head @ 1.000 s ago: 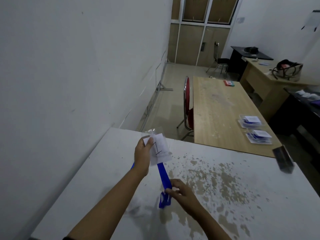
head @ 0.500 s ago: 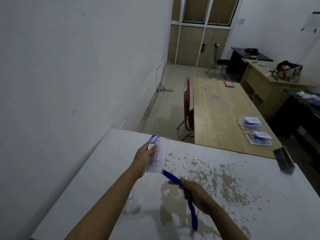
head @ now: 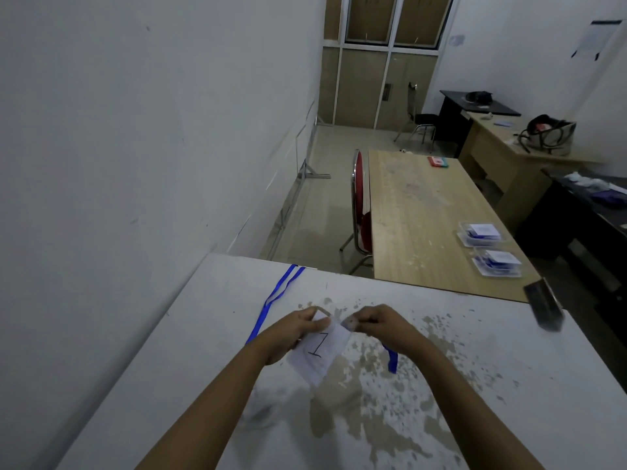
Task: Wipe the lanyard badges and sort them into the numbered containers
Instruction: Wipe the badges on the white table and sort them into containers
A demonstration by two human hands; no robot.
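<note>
A clear badge sleeve with a white card marked "1" hangs just above the white table. My left hand pinches its top left corner. My right hand pinches the top right corner, fingers curled. The blue lanyard strap runs from under my left hand across the table to its far edge; a short blue end hangs below my right wrist. Two clear containers with blue-strapped badges, one behind the other, sit on the wooden table's right side.
The white table top is worn, with brown patches. A grey wall runs close along the left. A wooden table with a red chair stands beyond. A dark metal object sits at the white table's far right corner.
My hands came together on the badge's top corners and lowered it toward me. The right hand let the strap slide; the lanyard loop now lies stretched toward the table's far edge.
</note>
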